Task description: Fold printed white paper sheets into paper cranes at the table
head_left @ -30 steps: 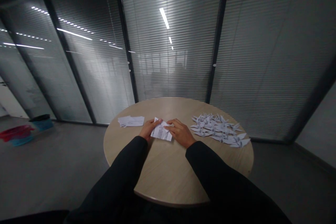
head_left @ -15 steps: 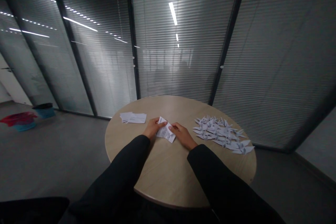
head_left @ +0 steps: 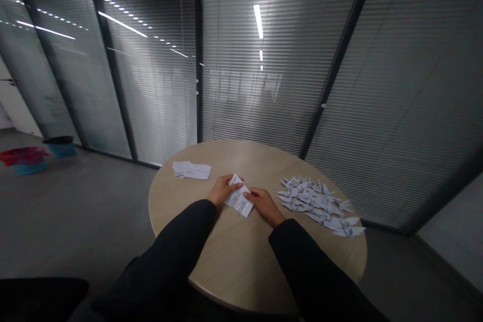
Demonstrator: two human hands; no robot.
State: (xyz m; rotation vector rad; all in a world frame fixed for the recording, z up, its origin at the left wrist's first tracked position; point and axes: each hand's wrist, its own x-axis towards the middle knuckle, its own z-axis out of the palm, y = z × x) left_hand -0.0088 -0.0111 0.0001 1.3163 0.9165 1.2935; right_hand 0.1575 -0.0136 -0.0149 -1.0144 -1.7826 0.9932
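Observation:
A partly folded sheet of printed white paper (head_left: 240, 202) is held between both hands over the round table's middle. My left hand (head_left: 222, 190) grips its upper left edge, thumb lying on top and fingers behind. On the opposite edge, my right hand (head_left: 263, 203) pinches the paper with the thumb in front. The paper's top narrows to a point. To the right of my right hand lies a pile of folded paper cranes (head_left: 315, 204). Left of my left hand rest several flat printed paper sheets (head_left: 196, 171), overlapping.
The round wooden table (head_left: 226, 261) stands close to a glass partition with blinds (head_left: 256, 110). On the floor at far left are a blue bin with a red liner (head_left: 28, 161) and one with a black liner (head_left: 60, 146). A dark object (head_left: 41, 294) shows at lower left.
The camera view has tilted and shifted slightly. Both hands still hold the paper, which now looks flatter, with its small lower notch gone and its lower edge straight.

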